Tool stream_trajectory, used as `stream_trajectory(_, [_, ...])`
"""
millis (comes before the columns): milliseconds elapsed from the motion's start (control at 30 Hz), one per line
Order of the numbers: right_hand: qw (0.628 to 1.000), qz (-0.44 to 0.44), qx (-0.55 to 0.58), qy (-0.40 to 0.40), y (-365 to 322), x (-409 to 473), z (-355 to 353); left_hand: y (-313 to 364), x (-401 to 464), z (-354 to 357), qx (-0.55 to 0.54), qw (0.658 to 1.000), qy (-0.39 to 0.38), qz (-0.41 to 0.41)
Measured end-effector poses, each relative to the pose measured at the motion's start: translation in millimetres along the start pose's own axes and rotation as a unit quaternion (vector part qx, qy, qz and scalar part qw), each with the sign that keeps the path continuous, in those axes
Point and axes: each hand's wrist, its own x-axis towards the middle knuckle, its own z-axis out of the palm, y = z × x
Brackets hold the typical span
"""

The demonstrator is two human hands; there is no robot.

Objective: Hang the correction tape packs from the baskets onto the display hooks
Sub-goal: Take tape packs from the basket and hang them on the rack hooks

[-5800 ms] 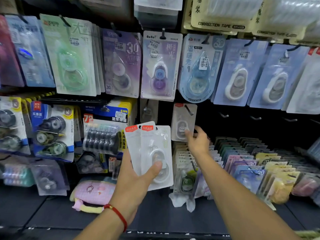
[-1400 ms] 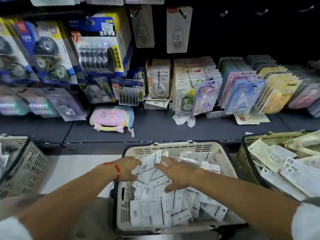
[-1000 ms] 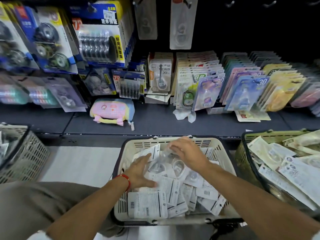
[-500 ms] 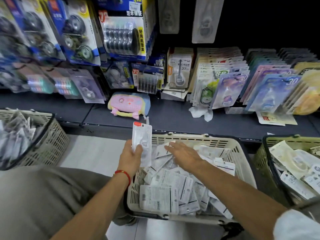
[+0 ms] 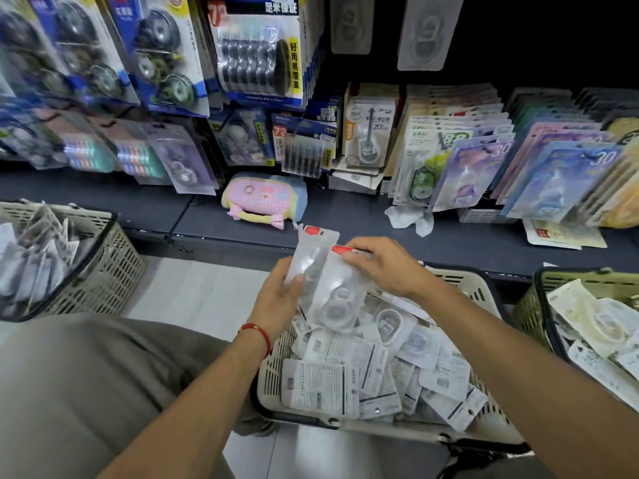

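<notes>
— Dark shelf ahead, beige basket of packs below us. Where are our hands?
— Our left hand grips one correction tape pack; our right hand pinches the red top of a second pack, above the basket.

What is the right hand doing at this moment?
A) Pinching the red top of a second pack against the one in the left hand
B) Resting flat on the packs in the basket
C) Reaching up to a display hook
A: the right hand pinches the red-tabbed pack beside the pack that the left hand holds, above the basket.
</notes>
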Motion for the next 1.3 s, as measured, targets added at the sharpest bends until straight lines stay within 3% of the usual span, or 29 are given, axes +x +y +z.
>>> stream_trajectory(100, [0.998,-0.015,-0.041,0.052,-7,4,16,6,-7,13,-0.176,0.969,-0.098,-0.145])
stream_trajectory(200, [0.991,0.003,-0.090,0.096,0,5,39,-5,-13,11,-0.193,0.956,-0.166,-0.144])
stream_trajectory(300, [0.985,0.053,-0.044,0.159,12,6,54,-15,-15,0,-0.165,0.972,-0.064,-0.156])
stream_trajectory(333, [0.986,0.072,-0.083,0.124,21,3,59,-17,-13,-5,-0.176,0.970,-0.016,-0.164])
stream_trajectory(433, [0.943,0.047,-0.298,-0.143,53,-13,86,-22,-6,-21,-0.222,0.957,0.086,-0.168])
stream_trajectory(467, [0.923,0.034,-0.332,-0.194,62,-19,96,-23,-5,-25,-0.221,0.956,0.095,-0.166])
stream_trajectory(500, [0.915,0.029,-0.351,-0.197,67,-22,103,-24,-4,-29,-0.215,0.958,0.099,-0.165])
stream_trajectory(633, [0.923,0.025,-0.376,-0.074,75,-22,108,-29,-8,-29,-0.202,0.962,0.094,-0.160])
stream_trajectory(700, [0.944,0.010,-0.327,-0.037,75,-24,99,-31,-8,-27,-0.212,0.960,0.093,-0.158])
stream_trajectory(800, [0.989,0.059,-0.120,0.062,60,-25,80,-30,-6,-23,-0.217,0.956,0.104,-0.167])
stream_trajectory(900, [0.982,0.123,0.063,0.128,40,-16,59,-28,-5,-14,-0.207,0.956,0.109,-0.178])
stream_trajectory(1000, [0.959,0.171,0.206,0.091,24,-16,55,-20,-7,-2,-0.263,0.941,0.062,-0.205])
stream_trajectory(1100, [0.956,0.172,0.219,0.097,12,-21,64,-11,-12,8,-0.337,0.918,-0.033,-0.208])
stream_trajectory(1200, [0.958,0.175,0.214,0.076,2,-24,73,-11,-17,14,-0.313,0.932,-0.105,-0.152])
stream_trajectory(1300, [0.971,0.158,0.154,0.087,3,-29,78,-13,-20,15,-0.295,0.938,-0.108,-0.146])
